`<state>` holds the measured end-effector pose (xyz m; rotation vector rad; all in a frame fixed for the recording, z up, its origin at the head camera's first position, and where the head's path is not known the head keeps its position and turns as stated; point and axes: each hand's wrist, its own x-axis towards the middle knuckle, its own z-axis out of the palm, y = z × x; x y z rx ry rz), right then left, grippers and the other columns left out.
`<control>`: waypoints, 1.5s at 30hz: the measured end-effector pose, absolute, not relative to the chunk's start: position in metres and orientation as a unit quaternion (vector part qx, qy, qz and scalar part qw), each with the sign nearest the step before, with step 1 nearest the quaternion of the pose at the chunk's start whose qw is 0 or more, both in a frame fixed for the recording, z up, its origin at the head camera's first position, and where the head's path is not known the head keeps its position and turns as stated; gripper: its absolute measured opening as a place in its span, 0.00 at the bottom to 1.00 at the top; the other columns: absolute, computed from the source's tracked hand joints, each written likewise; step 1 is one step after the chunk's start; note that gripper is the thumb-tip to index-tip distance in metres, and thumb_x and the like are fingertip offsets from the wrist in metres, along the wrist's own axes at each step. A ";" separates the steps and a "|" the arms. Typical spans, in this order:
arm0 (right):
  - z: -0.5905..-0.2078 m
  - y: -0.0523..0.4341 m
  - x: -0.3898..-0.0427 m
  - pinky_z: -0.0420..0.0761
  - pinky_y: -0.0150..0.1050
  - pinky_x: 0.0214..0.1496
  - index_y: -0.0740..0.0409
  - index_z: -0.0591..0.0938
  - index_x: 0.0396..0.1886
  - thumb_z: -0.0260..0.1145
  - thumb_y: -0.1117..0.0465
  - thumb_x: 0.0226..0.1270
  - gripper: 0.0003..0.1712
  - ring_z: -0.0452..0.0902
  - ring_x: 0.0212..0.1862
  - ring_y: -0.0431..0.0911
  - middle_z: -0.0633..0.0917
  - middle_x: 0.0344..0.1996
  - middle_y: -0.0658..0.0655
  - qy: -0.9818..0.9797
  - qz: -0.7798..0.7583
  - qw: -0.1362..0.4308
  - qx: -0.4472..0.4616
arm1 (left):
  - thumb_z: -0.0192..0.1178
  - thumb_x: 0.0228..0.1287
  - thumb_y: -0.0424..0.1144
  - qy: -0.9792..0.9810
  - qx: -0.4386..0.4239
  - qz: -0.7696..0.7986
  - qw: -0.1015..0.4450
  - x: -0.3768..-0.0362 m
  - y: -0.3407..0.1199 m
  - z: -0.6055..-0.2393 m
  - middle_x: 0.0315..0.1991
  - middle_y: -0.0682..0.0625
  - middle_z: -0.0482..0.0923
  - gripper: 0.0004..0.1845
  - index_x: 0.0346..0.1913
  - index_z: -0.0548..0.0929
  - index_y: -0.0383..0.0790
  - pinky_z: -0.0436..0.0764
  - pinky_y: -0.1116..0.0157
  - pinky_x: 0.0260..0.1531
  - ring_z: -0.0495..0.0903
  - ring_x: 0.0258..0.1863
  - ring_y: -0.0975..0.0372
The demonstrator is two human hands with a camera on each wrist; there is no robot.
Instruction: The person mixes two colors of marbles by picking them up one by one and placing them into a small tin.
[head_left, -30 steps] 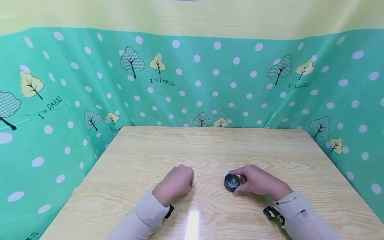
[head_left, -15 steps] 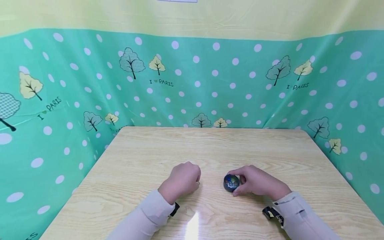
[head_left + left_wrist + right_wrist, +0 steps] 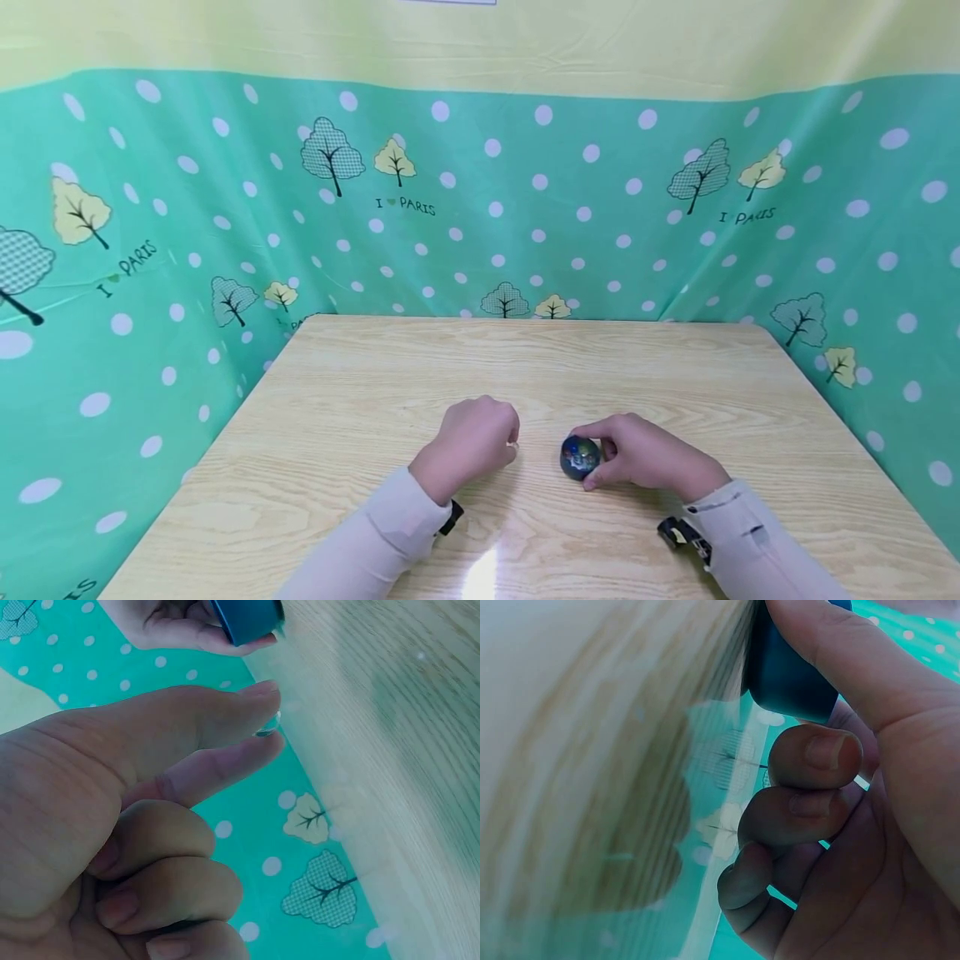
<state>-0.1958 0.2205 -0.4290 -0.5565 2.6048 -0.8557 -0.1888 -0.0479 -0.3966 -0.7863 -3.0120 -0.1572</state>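
A small dark blue ball (image 3: 580,457) was gripped on the bench (image 3: 675,375) by the right hand (image 3: 645,454). Just beside it, the left hand (image 3: 474,433) was held loosely curled, thumb and forefinger nearly pinched, nothing clearly held.

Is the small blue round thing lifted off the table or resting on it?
Resting: the blue round thing touches the table, gripped by the right hand.

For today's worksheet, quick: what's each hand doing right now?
Left hand: pinches something tiny between thumb and forefinger.
Right hand: grips the small dark ball.
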 end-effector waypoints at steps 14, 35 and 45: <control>-0.430 0.222 -0.196 0.72 0.34 0.28 0.49 0.83 0.66 0.86 0.46 0.46 0.44 0.73 0.30 0.44 0.80 0.27 0.49 0.917 -0.302 0.170 -0.197 | 0.75 0.60 0.49 -0.962 -0.267 -0.045 0.027 -0.186 -0.029 -0.388 0.35 0.62 0.89 0.06 0.39 0.93 0.57 0.79 0.66 0.24 0.85 0.31 0.66; -0.431 0.223 -0.197 0.74 0.35 0.26 0.49 0.82 0.67 0.85 0.44 0.49 0.43 0.73 0.27 0.42 0.81 0.26 0.47 0.914 -0.293 0.162 -0.228 | 0.71 0.66 0.44 -0.952 -0.293 -0.073 0.047 -0.183 -0.013 -0.381 0.39 0.60 0.91 0.06 0.43 0.93 0.53 0.82 0.67 0.26 0.88 0.34 0.65; -0.431 0.224 -0.197 0.73 0.34 0.25 0.44 0.83 0.66 0.84 0.44 0.49 0.41 0.72 0.24 0.40 0.80 0.24 0.47 0.913 -0.296 0.165 -0.227 | 0.71 0.66 0.44 -0.947 -0.310 -0.076 0.047 -0.181 -0.004 -0.383 0.40 0.60 0.91 0.07 0.45 0.93 0.53 0.83 0.67 0.27 0.86 0.32 0.67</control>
